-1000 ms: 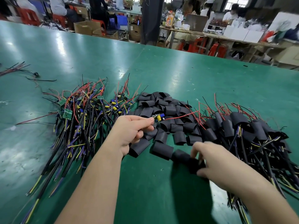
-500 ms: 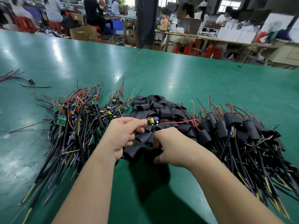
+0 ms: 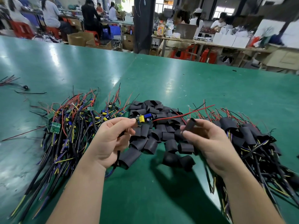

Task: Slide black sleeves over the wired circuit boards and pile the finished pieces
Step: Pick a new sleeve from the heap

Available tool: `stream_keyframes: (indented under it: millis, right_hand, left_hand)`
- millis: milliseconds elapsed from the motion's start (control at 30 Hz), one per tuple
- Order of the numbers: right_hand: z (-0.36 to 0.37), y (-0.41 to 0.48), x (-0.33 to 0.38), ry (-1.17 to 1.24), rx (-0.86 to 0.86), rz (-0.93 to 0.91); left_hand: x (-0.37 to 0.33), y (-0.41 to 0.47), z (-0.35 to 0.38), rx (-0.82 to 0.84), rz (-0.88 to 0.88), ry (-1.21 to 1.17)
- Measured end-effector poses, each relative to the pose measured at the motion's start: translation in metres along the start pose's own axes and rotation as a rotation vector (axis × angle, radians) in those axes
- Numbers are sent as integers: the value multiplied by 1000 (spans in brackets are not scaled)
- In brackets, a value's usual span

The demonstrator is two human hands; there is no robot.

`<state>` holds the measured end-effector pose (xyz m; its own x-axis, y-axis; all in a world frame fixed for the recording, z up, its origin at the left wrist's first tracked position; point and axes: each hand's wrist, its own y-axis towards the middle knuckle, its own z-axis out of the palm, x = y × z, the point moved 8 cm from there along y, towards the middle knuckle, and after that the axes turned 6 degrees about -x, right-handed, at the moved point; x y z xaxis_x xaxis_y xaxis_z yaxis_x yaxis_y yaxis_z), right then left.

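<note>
My left hand (image 3: pixel 111 139) pinches a small wired circuit board (image 3: pixel 144 120) with a yellow capacitor; its red and black wires (image 3: pixel 182 114) stretch to the right. My right hand (image 3: pixel 208 141) holds a flattened black sleeve (image 3: pixel 190 126) between thumb and fingers, a short way right of the board. Both hands hover above a heap of loose black sleeves (image 3: pixel 155 131) at the table's middle. A pile of bare wired boards (image 3: pixel 68 131) lies to the left. Sleeved pieces (image 3: pixel 249 139) are piled to the right.
The green table (image 3: pixel 161 191) stretches far ahead. A stray wire bundle (image 3: pixel 11 83) lies at the far left. Beyond the table's far edge, people sit at benches with boxes and red stools.
My right hand has lifted off the sleeve heap with one black sleeve in it. My left hand has raised the board slightly. The camera has tilted up a little.
</note>
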<state>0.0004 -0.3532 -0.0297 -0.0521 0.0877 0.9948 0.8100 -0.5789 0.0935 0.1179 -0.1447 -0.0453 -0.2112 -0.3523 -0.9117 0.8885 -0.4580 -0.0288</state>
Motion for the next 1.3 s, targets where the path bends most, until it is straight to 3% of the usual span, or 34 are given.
stream_keyframes:
  millis: [100, 200, 300, 467, 867, 1067, 1300]
  right_hand:
    - [-10, 1, 0, 520, -48, 119]
    - [-18, 2, -1, 844, -169, 225]
    - [-16, 0, -1, 966, -197, 261]
    - [-8, -5, 7, 1094, -94, 283]
    - [5, -16, 24, 1049, 188, 211]
    - [5, -15, 25, 924, 161, 126]
    - [32, -20, 7, 566, 99, 126]
  left_hand:
    - [-4, -2, 2, 19, 24, -15]
    - [-3, -3, 4, 40, 18, 7]
    - [-3, -5, 10, 107, 4, 24]
    - [-2, -8, 14, 137, 6, 53]
    - [-3, -7, 5, 62, 5, 25]
    - [-1, -6, 7, 11, 7, 66]
    - [8, -14, 38, 120, 34, 143]
